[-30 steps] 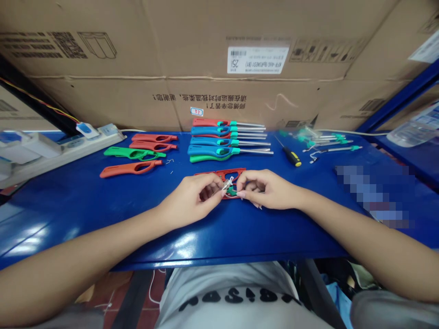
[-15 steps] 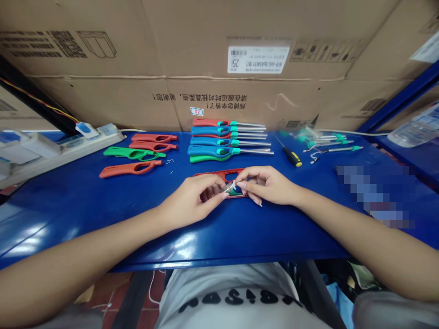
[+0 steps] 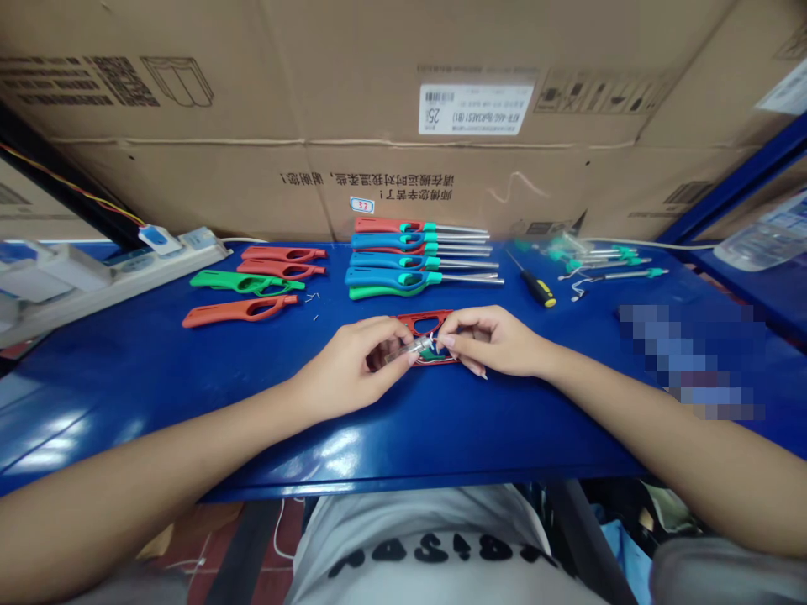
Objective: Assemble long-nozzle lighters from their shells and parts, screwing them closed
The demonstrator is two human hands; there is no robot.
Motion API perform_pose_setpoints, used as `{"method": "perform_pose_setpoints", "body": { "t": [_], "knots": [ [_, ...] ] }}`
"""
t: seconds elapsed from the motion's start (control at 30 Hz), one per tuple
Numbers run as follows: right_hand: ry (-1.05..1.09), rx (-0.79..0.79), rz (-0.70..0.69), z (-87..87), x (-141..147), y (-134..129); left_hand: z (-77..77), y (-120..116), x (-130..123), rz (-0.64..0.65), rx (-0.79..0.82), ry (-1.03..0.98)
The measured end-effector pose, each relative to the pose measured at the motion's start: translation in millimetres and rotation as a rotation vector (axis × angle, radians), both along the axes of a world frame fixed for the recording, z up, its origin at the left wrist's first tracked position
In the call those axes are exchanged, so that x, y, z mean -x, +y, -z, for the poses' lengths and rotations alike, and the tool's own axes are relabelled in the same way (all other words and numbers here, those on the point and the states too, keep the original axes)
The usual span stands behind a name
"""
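My left hand (image 3: 353, 370) is closed round a small clear lighter fuel tank (image 3: 411, 348), held slightly tilted with its white tip toward the right. At that tip, my right hand (image 3: 495, 343) pinches thumb and forefinger together; what lies between them is too small to make out. Beneath both hands is an opened red lighter casing (image 3: 424, 322) on the blue table. A green part (image 3: 434, 354) and a thin pale line, wire or tube, show inside or beside the casing. The fingers partly cover the tank and the casing.
Assembled lighters (image 3: 397, 260) lie stacked behind my hands. Loose casings (image 3: 243, 311) and tiny screws (image 3: 313, 297) are to the left, beside a power strip (image 3: 126, 277). On the right are a screwdriver (image 3: 535, 286) and metal nozzle rods (image 3: 618, 265). A cardboard box (image 3: 233, 185) stands behind.
The fuel tank has shifted a little and shows more of its length. My right fingers have moved slightly to the right. Everything else stays where it was.
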State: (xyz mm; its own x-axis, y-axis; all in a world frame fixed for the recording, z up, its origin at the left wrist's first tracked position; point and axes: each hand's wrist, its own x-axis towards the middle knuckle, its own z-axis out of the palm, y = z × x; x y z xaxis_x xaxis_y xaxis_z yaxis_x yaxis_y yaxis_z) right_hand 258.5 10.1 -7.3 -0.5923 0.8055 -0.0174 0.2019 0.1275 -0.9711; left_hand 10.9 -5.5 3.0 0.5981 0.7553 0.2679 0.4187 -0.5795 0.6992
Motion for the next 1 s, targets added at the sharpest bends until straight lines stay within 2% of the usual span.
{"method": "perform_pose_setpoints", "body": {
  "t": [0.73,1.0],
  "knots": [
    [-0.039,-0.021,-0.002,-0.6,-0.9,-0.3,3.4,4.6,3.2,0.013,-0.124,-0.041],
    [-0.056,-0.035,-0.002,-1.5,0.2,-1.5,6.4,7.3,4.3,0.054,-0.159,-0.029]
  ]
}}
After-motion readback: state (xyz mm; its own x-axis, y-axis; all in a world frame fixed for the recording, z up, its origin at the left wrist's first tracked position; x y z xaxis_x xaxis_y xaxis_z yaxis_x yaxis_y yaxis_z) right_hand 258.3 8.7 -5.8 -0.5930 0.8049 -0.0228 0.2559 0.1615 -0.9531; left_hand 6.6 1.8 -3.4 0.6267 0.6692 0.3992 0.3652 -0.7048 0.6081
